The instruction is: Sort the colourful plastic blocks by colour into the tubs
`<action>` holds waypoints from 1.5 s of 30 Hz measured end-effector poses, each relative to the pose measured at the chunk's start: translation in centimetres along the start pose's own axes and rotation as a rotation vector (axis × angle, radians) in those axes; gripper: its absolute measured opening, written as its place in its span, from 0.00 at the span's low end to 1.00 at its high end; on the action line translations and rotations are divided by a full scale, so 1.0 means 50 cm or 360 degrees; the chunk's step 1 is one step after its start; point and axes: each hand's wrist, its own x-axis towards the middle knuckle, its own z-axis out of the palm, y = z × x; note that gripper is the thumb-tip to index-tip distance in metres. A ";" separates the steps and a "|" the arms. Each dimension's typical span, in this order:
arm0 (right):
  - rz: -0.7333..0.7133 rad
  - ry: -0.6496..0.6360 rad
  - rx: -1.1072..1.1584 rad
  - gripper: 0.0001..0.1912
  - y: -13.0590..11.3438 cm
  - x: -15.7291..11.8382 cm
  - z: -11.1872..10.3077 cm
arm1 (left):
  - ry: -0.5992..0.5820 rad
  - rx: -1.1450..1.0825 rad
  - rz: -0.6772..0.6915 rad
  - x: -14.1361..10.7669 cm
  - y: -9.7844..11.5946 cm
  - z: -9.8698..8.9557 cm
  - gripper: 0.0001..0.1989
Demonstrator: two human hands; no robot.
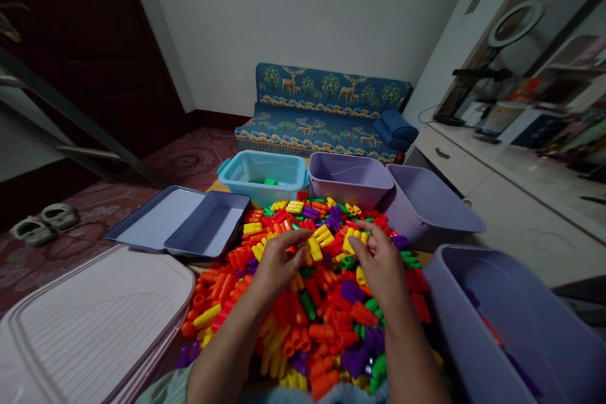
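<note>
Evidently, both hands pinch glossy, round-tipped yellow plastic blocks.

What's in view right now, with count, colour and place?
Blocks: too many to count; red, orange, yellow, green, purple; heaped centre.
Table: one, wood-coloured, under the blocks.
Basin: one, light blue, behind the blocks.
Bins: three, purple; far centre, far right, near right.
Case: one, blue, open, left of the blocks.
Lid: at least one, pale, near left.
Wall: one, white, back.
Sofa: one, patterned blue, by the wall.
Floor: one, reddish, left.
Shoes: two, pale, left floor.
Door: one, dark, left.
Metal frame: one, grey, left.
Cabinet: one, white, right, cluttered top.
Ring light: one, white, above the cabinet.
Left hand: one, bare, at a yellow block; grip unclear.
Right hand: one, bare, holding another yellow block.
</note>
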 end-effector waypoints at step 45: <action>0.0070 -0.0187 0.0133 0.17 -0.002 -0.017 0.056 | -0.0485 0.0772 0.0233 -0.025 0.031 -0.021 0.18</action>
